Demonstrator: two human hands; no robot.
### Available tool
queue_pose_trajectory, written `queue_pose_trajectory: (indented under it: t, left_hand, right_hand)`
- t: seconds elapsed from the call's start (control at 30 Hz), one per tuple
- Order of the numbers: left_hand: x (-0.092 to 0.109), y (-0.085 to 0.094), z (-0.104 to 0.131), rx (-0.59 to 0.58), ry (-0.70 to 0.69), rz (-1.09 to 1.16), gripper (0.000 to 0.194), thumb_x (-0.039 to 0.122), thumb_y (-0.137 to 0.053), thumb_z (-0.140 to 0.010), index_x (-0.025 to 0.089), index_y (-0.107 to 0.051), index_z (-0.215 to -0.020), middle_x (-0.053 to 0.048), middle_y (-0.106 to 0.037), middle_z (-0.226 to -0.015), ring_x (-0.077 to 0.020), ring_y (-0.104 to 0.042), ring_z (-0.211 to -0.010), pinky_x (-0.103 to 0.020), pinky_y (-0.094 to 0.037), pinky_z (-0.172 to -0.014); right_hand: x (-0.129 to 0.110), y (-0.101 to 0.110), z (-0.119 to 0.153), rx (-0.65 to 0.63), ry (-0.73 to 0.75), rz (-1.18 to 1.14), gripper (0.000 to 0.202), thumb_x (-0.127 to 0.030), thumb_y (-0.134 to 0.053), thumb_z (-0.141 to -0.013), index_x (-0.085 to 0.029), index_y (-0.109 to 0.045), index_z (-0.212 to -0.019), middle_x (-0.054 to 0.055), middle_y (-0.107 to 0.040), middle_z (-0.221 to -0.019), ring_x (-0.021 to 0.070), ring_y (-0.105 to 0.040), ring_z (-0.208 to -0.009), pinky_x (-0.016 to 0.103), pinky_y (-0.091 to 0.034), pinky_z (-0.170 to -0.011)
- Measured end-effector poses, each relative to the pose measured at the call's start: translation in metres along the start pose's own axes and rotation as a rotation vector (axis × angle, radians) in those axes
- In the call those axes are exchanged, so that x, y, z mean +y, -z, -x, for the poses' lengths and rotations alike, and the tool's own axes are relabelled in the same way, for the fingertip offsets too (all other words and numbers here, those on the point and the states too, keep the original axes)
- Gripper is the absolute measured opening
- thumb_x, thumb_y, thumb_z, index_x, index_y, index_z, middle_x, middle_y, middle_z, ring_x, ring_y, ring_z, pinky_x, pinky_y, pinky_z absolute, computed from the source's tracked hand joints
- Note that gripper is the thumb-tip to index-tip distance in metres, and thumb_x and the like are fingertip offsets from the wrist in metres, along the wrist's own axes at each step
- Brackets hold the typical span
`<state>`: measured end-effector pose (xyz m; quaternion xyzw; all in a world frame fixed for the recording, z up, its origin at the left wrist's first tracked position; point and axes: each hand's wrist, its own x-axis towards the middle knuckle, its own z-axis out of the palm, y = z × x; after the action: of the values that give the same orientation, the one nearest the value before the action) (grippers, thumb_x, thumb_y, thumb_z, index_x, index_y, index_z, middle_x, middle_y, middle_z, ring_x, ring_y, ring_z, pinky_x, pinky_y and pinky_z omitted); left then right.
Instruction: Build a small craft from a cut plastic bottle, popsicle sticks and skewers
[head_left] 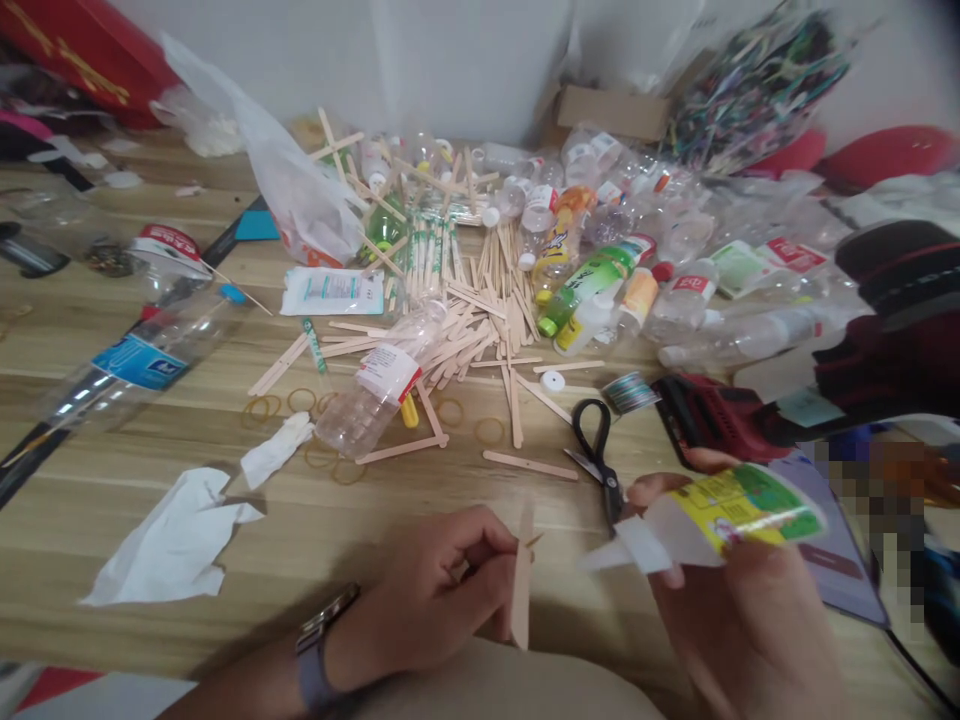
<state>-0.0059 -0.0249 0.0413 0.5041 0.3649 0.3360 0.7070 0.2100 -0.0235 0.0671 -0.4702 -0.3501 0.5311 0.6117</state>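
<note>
Near the table's front edge, my left hand (442,590) pinches a flat wooden craft stick (520,590), held upright. A thin sliver, perhaps a toothpick (535,541), pokes out from the stick's side. My right hand (750,600) is wrapped around a glue bottle (739,510) with a yellow and green label. The bottle lies tilted, its white nozzle (604,556) pointing left toward the stick, with a gap between them. Just beyond the nozzle lie black-handled scissors (600,460). A single craft stick (531,465) rests on the table beyond my left hand.
Loose craft sticks (480,340) pile up mid-table, with many plastic bottles (690,290) behind and right. A red and black power tool (757,400) stands at right. An empty bottle (382,380), crumpled tissue (176,540), rubber bands (491,430) and a large bottle (142,360) lie leftward.
</note>
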Motion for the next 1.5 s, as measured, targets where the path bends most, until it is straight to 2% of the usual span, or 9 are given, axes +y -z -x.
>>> queue_pose_trajectory:
  t: [0.17,0.27,0.33,0.5,0.6,0.77,0.97,1.1,1.5]
  left_hand:
    - [-0.001,0.003,-0.002,0.025,0.049,0.043,0.037,0.054,-0.054,-0.091,0.019,-0.052,-0.078,0.006,-0.055,-0.053,-0.0061,-0.047,-0.046,-0.018,-0.036,-0.049]
    - [-0.001,0.005,-0.002,0.037,0.065,0.048,0.036,0.052,-0.058,-0.090,0.019,-0.054,-0.078,0.007,-0.053,-0.053,-0.0056,-0.046,-0.047,-0.017,-0.035,-0.050]
    - [-0.001,0.005,-0.001,0.032,0.072,0.047,0.036,0.053,-0.058,-0.090,0.019,-0.055,-0.078,0.007,-0.053,-0.053,-0.0056,-0.046,-0.047,-0.017,-0.034,-0.050]
    - [-0.001,0.004,0.000,0.005,0.096,0.059,0.041,0.059,-0.058,-0.087,0.019,-0.055,-0.078,0.005,-0.054,-0.055,-0.0068,-0.049,-0.048,-0.018,-0.033,-0.049]
    - [-0.001,0.004,-0.001,0.004,0.125,0.032,0.042,0.061,-0.058,-0.086,0.019,-0.055,-0.079,0.004,-0.056,-0.056,-0.0081,-0.050,-0.050,-0.019,-0.031,-0.048]
    - [0.005,0.004,-0.004,0.049,0.121,-0.025,0.040,0.058,-0.056,-0.087,0.019,-0.053,-0.078,0.004,-0.057,-0.054,-0.0086,-0.048,-0.048,-0.020,-0.032,-0.048]
    - [0.018,0.004,-0.002,0.137,0.047,-0.296,0.025,0.040,-0.050,-0.093,0.020,-0.053,-0.077,0.004,-0.057,-0.057,-0.0106,-0.052,-0.053,-0.022,-0.036,-0.055]
    - [0.023,0.005,0.003,0.214,0.005,-0.520,0.021,0.032,-0.048,-0.094,0.020,-0.055,-0.079,0.004,-0.060,-0.061,-0.0117,-0.056,-0.058,-0.023,-0.037,-0.058]
    - [0.026,-0.001,0.013,0.233,0.032,-0.625,0.022,0.030,-0.046,-0.094,0.021,-0.054,-0.075,0.004,-0.062,-0.061,-0.0126,-0.058,-0.059,-0.023,-0.037,-0.059]
  right_hand:
    - [0.001,0.021,-0.013,0.147,-0.090,0.003,0.054,-0.059,-0.071,-0.077,-0.031,-0.057,-0.120,0.004,-0.068,-0.084,0.0201,-0.064,-0.072,0.031,-0.051,-0.061]
    - [-0.004,0.034,-0.025,0.068,-0.166,0.214,0.054,-0.063,-0.062,-0.081,-0.027,-0.054,-0.121,0.006,-0.068,-0.085,0.0223,-0.064,-0.073,0.033,-0.050,-0.060]
    - [-0.013,0.042,-0.037,-0.057,-0.123,0.536,0.052,-0.063,-0.061,-0.082,-0.023,-0.055,-0.115,0.007,-0.068,-0.084,0.0229,-0.064,-0.071,0.034,-0.049,-0.060]
    - [-0.031,0.036,-0.065,-0.279,0.579,1.578,0.026,-0.044,-0.066,-0.085,-0.021,-0.061,-0.094,0.007,-0.068,-0.081,0.0290,-0.062,-0.077,0.046,-0.046,-0.074]
    - [-0.024,0.011,-0.073,-0.443,0.856,1.912,0.009,-0.019,-0.066,-0.085,-0.021,-0.066,-0.094,0.005,-0.070,-0.088,0.0311,-0.062,-0.093,0.056,-0.037,-0.092]
    - [0.005,-0.025,-0.079,-0.570,1.171,2.040,0.014,-0.007,-0.063,-0.083,-0.018,-0.070,-0.085,0.006,-0.071,-0.091,0.0308,-0.052,-0.118,0.056,-0.019,-0.111]
    - [0.021,-0.027,-0.094,-0.606,1.385,1.984,0.015,-0.010,-0.059,-0.084,-0.016,-0.073,-0.088,0.008,-0.072,-0.090,0.0309,-0.052,-0.117,0.056,-0.020,-0.114]
    - [0.020,-0.028,-0.091,-0.662,1.350,1.979,0.021,-0.008,-0.056,-0.085,-0.015,-0.073,-0.095,0.010,-0.072,-0.098,0.0303,-0.052,-0.120,0.055,-0.028,-0.113]
    - [0.021,-0.030,-0.080,-0.714,1.279,1.992,0.030,-0.004,-0.052,-0.085,-0.018,-0.072,-0.103,0.011,-0.072,-0.109,0.0292,-0.050,-0.127,0.055,-0.037,-0.110]
